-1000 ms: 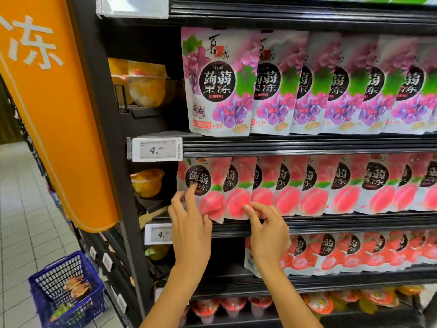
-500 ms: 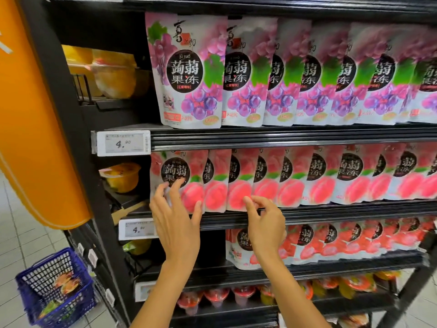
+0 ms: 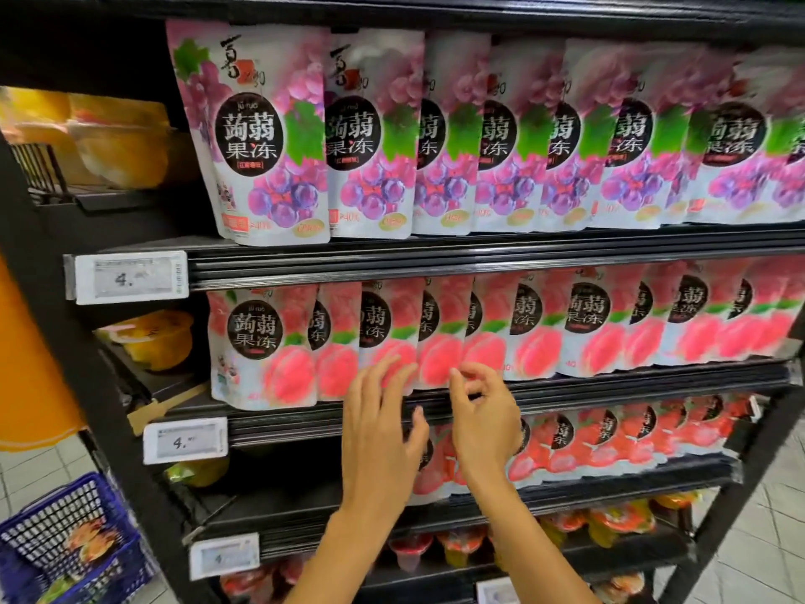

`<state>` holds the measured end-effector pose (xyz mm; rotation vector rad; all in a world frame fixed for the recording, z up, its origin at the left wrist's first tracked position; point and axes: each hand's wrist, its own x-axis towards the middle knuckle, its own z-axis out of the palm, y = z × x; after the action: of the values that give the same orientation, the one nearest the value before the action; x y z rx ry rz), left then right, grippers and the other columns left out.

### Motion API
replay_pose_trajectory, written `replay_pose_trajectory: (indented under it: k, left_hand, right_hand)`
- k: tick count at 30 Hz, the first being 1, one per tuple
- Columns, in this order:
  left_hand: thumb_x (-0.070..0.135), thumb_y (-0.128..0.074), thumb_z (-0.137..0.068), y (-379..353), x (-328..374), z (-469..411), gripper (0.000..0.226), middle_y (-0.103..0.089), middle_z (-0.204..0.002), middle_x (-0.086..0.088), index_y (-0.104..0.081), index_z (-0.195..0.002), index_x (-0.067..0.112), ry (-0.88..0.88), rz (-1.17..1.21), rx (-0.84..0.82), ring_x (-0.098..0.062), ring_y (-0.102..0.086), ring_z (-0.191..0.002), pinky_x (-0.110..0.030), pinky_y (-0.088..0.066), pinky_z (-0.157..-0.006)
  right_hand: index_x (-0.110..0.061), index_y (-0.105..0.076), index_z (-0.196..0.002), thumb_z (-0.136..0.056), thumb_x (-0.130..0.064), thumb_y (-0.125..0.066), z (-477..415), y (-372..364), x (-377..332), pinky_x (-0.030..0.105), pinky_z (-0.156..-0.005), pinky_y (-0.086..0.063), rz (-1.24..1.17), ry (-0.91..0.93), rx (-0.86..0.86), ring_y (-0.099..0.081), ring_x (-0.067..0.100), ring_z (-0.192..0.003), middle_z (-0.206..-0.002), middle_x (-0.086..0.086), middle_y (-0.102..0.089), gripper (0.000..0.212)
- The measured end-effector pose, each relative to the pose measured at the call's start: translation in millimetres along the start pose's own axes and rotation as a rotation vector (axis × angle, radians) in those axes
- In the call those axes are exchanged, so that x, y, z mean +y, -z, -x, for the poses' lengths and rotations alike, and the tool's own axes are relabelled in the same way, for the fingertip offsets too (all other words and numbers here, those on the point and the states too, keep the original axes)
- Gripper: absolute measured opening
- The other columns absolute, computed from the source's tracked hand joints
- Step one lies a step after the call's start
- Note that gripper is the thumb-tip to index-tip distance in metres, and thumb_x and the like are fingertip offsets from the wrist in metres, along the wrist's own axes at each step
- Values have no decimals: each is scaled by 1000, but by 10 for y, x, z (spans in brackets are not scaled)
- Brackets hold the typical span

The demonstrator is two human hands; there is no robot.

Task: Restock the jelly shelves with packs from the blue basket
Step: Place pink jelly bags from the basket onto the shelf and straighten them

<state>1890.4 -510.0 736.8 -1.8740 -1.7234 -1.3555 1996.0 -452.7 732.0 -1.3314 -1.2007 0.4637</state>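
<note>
Both hands are raised to the middle shelf [image 3: 610, 388]. The left hand [image 3: 383, 433] is flat, its fingers straight and spread, the tips over the lower edge of the peach jelly packs [image 3: 261, 346]. The right hand [image 3: 483, 429] is loosely curled just beside it. Whether it pinches a pack I cannot tell. The pink packs stand upright and overlapping, about eleven across. About eight grape packs [image 3: 270, 137] stand above them. One blue basket [image 3: 104, 516] sits on the floor at lower left, with some packs inside.
</note>
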Motion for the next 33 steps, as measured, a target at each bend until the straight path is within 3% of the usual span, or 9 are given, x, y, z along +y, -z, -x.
replay_pose_trajectory:
  k: [4, 8, 12, 15, 17, 21, 27, 30, 33]
  left_hand:
    - [13, -72, -80, -203, 144, 1, 52, -55, -136, 0, -59, -130, 17, 1, -83, -26, -24, -44, -129, -49, -40, -109]
    - [14, -79, -70, -371, 235, 10, 58, -58, -133, -5, -63, -126, 18, -30, -237, -6, -27, -40, -125, -54, -39, -106]
    - [13, -79, -69, -548, 307, 79, 62, -51, -138, -10, -60, -127, 18, -30, -284, 20, -31, -39, -126, -49, -29, -109]
    - [12, -77, -70, -682, 368, 170, 65, -41, -138, -8, -55, -131, 19, 24, -285, 11, -32, -37, -128, -46, -23, -109]
    - [12, -78, -70, -765, 402, 243, 70, -41, -136, -7, -52, -135, 18, 19, -299, -5, -29, -36, -128, -44, -24, -110]
    - [12, -78, -70, -848, 467, 306, 81, -42, -139, -7, -43, -143, 14, 26, -380, -58, -30, -38, -131, -47, -37, -112]
    - [10, -78, -67, -885, 652, 301, 80, -54, -135, -14, -48, -141, 6, 54, -483, -77, -33, -49, -129, -52, -37, -112]
    - [9, -78, -63, -965, 765, 299, 84, -55, -133, -10, -48, -141, 8, -77, -489, -121, -31, -48, -130, -50, -33, -114]
    - [9, -78, -59, -1068, 820, 244, 85, -58, -129, -12, -48, -138, 4, -98, -499, -115, -33, -56, -124, -51, -39, -112]
  right_hand:
    - [-38, -66, -87, -91, -45, -62, -123, 89, 69, 28, -55, -43, 16, 8, -5, -59, 0, -60, -64, -15, -64, 9]
    - [-45, -65, -84, -90, -47, -62, -195, 243, 159, 28, -55, -44, -25, -4, -15, -59, 1, -59, -66, -16, -65, 7]
    - [-42, -58, -101, -90, -48, -62, -325, 395, 225, 22, -51, -38, -40, 1, 53, -59, 0, -58, -63, -15, -65, 13]
    - [-39, -66, -97, -92, -49, -60, -459, 454, 311, 30, -61, -49, 61, 15, -75, -60, 0, -59, -56, -15, -64, 13]
    - [-39, -69, -95, -92, -49, -59, -512, 487, 354, 34, -68, -53, 103, 32, -140, -61, 0, -62, -51, -15, -62, 14]
    - [-37, -71, -98, -93, -50, -58, -646, 614, 455, 34, -66, -54, 122, 51, -131, -63, 7, -63, -51, -14, -62, 19]
    - [-37, -69, -103, -94, -48, -57, -802, 845, 583, 37, -68, -53, 124, 66, -168, -64, 12, -67, -58, -12, -65, 19]
    - [-34, -61, -107, -93, -44, -59, -823, 986, 620, 35, -65, -49, 28, 53, -52, -62, 11, -65, -65, -16, -63, 17]
    - [-34, -61, -107, -94, -48, -57, -908, 1102, 637, 26, -59, -39, 47, 23, 9, -59, 9, -68, -69, -17, -63, 20]
